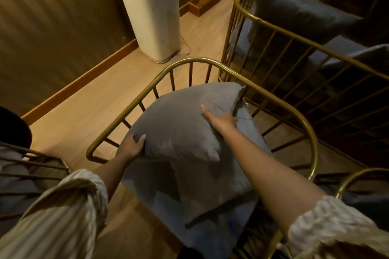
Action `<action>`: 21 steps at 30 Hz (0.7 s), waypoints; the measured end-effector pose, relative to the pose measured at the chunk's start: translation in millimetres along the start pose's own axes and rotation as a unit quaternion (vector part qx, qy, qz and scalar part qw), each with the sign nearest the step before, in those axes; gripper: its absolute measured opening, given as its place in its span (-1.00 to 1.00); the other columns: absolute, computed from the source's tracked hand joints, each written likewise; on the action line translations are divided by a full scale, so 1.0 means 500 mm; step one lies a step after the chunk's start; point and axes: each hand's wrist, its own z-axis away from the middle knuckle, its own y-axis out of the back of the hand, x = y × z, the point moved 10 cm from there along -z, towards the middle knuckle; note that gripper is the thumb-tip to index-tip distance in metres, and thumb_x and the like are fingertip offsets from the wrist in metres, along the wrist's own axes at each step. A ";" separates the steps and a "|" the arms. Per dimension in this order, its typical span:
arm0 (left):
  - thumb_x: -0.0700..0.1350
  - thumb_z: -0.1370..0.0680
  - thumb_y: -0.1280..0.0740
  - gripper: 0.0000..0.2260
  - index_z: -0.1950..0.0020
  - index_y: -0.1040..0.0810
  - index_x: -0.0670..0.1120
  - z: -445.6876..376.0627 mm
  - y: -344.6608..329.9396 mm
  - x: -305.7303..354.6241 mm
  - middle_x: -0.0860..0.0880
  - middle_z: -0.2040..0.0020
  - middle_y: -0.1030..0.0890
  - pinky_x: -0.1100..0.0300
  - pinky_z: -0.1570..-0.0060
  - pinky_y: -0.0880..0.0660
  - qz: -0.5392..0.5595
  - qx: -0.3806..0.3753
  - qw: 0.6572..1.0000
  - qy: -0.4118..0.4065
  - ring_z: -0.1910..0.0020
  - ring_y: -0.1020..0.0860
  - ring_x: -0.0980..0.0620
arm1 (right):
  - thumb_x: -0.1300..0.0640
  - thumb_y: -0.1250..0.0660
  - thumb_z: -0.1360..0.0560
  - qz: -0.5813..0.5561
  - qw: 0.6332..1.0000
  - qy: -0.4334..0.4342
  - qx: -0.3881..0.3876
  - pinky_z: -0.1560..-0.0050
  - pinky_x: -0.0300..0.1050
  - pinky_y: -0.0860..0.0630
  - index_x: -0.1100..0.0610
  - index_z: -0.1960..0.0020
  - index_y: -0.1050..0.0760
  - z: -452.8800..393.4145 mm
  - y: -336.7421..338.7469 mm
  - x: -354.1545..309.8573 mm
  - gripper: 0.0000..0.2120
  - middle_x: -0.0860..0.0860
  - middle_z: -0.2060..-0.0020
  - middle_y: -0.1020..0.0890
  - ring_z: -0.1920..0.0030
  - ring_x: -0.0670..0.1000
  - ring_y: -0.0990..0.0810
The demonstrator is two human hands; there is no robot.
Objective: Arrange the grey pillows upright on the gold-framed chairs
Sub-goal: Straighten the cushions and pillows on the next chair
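Note:
A grey pillow (179, 124) leans tilted inside the gold-framed chair (189, 61) in the middle of the view. My left hand (131, 147) grips its lower left corner. My right hand (221, 119) presses on its upper right side, fingers curled over the edge. Beneath it a second grey pillow (210, 185) lies flatter on the seat. On the gold-framed chair (273, 25) at the upper right, a dark grey pillow (299, 12) stands upright against the back.
A tall white floor appliance (151, 10) stands by the wall behind the middle chair. Another gold-framed chair (31, 166) sits at the left edge, and a fourth frame (355, 176) shows at the lower right. Wooden floor runs along the baseboard.

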 end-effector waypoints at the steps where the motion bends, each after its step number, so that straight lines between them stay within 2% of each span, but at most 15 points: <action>1: 0.20 -0.60 -0.23 -0.35 -0.56 -0.24 -0.17 -0.015 0.000 -0.002 -0.25 -0.49 -0.39 -0.18 -0.40 -0.37 0.006 -0.004 1.000 0.003 -0.44 -0.39 -0.27 | -0.46 -0.44 -0.21 0.014 1.000 -0.003 -0.011 -0.49 0.18 -0.21 0.11 -0.61 0.09 -0.012 -0.013 0.003 0.25 0.16 -0.58 -0.10 -0.53 0.27 -0.18; 3: 0.24 -0.60 -0.22 -0.32 -0.56 -0.25 -0.17 -0.043 0.004 -0.015 -0.25 -0.48 -0.40 -0.16 -0.38 -0.39 0.018 -0.012 0.999 0.024 -0.41 -0.42 -0.29 | -0.45 -0.48 -0.17 0.036 0.999 -0.014 -0.030 -0.50 0.24 -0.16 0.01 -0.60 0.30 -0.034 -0.029 0.024 0.36 0.15 -0.60 -0.02 -0.56 0.27 -0.13; 5: 0.32 -0.56 -0.20 -0.28 -0.52 -0.30 -0.17 -0.082 0.007 -0.038 -0.25 -0.43 -0.46 -0.19 -0.34 -0.43 0.032 -0.019 0.998 0.058 -0.36 -0.47 -0.28 | -0.44 -0.52 -0.12 0.026 0.998 -0.023 -0.043 -0.51 0.27 -0.15 -0.08 -0.58 0.36 -0.064 -0.038 0.058 0.40 0.11 -0.61 -0.01 -0.57 0.26 -0.13; 9: 0.38 -0.51 -0.22 -0.21 -0.51 -0.31 -0.19 -0.131 -0.005 -0.060 -0.24 -0.42 -0.46 -0.16 -0.34 -0.42 0.072 -0.062 0.988 0.124 -0.36 -0.46 -0.29 | -0.30 -0.60 -0.15 -0.037 0.998 -0.017 -0.041 -0.51 0.21 -0.23 -0.10 -0.61 0.23 -0.108 -0.027 0.095 0.34 0.06 -0.60 -0.12 -0.54 0.21 -0.23; 14: 0.56 -0.22 -0.35 0.11 -0.55 -0.27 -0.13 -0.154 -0.021 -0.055 -0.19 -0.46 -0.44 -0.15 -0.33 -0.40 0.088 -0.139 0.974 0.157 -0.38 -0.46 -0.26 | -0.23 -0.63 -0.16 -0.070 0.997 -0.011 -0.033 -0.50 0.22 -0.26 -0.11 -0.61 0.13 -0.133 -0.019 0.113 0.28 0.05 -0.58 -0.17 -0.52 0.20 -0.27; 17: 0.52 -0.26 -0.36 0.01 -0.50 -0.37 -0.14 -0.145 -0.028 -0.045 -0.17 -0.42 -0.48 -0.09 -0.26 -0.40 0.114 -0.151 0.967 0.170 -0.38 -0.46 -0.25 | -0.20 -0.65 -0.15 -0.100 0.994 -0.009 -0.033 -0.49 0.22 -0.29 -0.10 -0.61 0.07 -0.134 -0.004 0.124 0.27 0.04 -0.57 -0.21 -0.50 0.19 -0.30; 21: 0.53 -0.40 -0.15 -0.17 -0.43 -0.45 -0.04 -0.113 -0.043 -0.004 -0.14 -0.35 -0.53 -0.03 -0.21 -0.41 0.147 -0.206 0.956 0.145 -0.27 -0.51 -0.16 | -0.07 -0.65 -0.23 -0.132 0.990 -0.026 -0.038 -0.36 0.10 -0.42 0.01 -0.58 -0.08 -0.118 0.048 0.163 0.10 0.08 -0.49 -0.35 -0.41 0.17 -0.42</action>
